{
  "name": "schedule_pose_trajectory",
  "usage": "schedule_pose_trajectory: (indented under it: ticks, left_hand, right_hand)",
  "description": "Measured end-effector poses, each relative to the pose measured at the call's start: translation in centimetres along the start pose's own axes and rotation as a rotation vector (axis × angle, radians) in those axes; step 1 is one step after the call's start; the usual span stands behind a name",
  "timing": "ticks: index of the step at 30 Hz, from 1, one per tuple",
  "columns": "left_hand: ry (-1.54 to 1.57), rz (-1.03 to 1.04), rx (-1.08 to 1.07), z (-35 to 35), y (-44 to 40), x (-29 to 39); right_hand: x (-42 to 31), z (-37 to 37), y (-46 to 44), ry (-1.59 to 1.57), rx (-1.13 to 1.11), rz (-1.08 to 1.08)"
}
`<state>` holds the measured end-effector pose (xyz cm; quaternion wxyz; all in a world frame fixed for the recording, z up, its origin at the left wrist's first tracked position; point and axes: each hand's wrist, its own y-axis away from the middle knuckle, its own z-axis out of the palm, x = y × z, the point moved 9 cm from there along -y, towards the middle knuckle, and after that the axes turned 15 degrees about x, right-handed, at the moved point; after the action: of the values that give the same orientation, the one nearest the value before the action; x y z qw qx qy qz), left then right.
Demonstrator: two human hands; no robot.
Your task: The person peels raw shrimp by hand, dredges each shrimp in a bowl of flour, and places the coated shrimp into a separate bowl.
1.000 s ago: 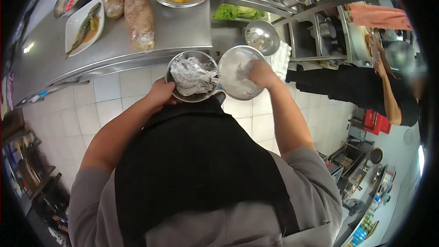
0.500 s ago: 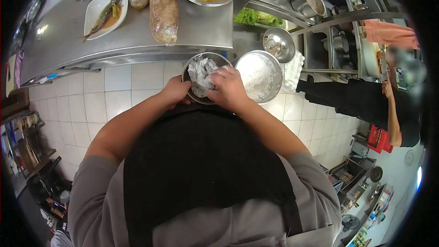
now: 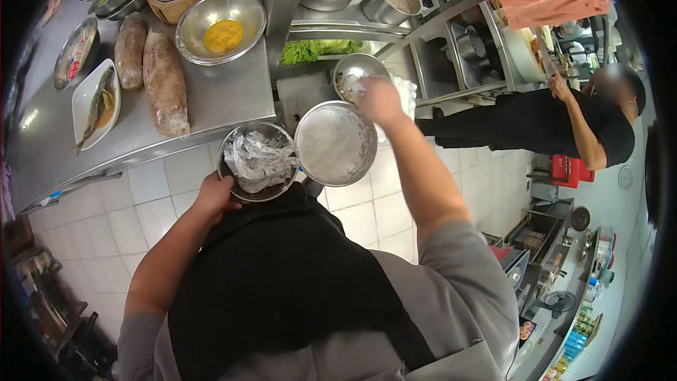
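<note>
My left hand (image 3: 215, 196) grips the rim of a metal bowl (image 3: 240, 196), thumb over the edge. Inside lies a wrinkled, white-coated clump (image 3: 259, 159) that looks dusted with powder. Just right of it stands a wide metal bowl of white powder (image 3: 335, 142), its surface fairly level. My right hand (image 3: 381, 102) is over the near right edge of a smaller metal bowl (image 3: 361, 63) behind the powder. Motion blur and the angle hide its fingers, so any hold cannot be made out. Pale bits show in that smaller bowl.
On the steel counter (image 3: 226, 106) are wrapped rolls (image 3: 166, 85), a fish on a white plate (image 3: 115, 116), a bowl with yellow egg (image 3: 224, 35) and a bamboo steamer (image 3: 163, 10). Lettuce (image 3: 317, 49) sits behind. A co-worker (image 3: 592, 116) stands at right, holding a knife (image 3: 544, 55).
My right hand has left the white-coated clump and reached right to the smaller bowl. My left hand still holds its bowl. The whole view has shifted and turned.
</note>
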<state>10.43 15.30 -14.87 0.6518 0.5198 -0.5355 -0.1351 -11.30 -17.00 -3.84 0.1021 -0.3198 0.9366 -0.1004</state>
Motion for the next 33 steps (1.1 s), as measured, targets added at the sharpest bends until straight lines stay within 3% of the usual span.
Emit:
schedule_pose_trajectory:
  ticks: [4,14,20,22,26,27,33]
  left_hand:
    - [0.001,0.000,0.031,-0.3,-0.1,0.0]
    - [0.003,-0.009,0.058,-0.1,-0.4,-0.1]
    - [0.000,-0.016,0.089,0.0,0.1,0.4]
    - [-0.010,0.011,0.068,0.1,0.1,0.7]
    - [0.011,0.004,0.047,0.1,0.0,0.8]
    - [0.010,0.013,0.046,-0.1,-0.2,0.6]
    - [-0.061,0.035,0.044,-0.8,-1.0,-0.3]
  right_hand:
    - [4.4,7.5,-0.5,0.185,-0.310,-0.174]
    - [6.0,12.3,-0.7,0.301,-0.497,-0.079]
    - [7.8,8.5,-1.5,0.014,-0.268,0.235]
    - [8.0,5.5,-1.2,-0.292,-0.093,0.358]
    - [1.3,-2.9,1.8,-0.611,-0.388,0.399]
    - [0.1,-3.5,2.9,-0.601,-0.329,0.345]
    - [-5.6,4.1,8.4,0.041,-0.494,0.012]
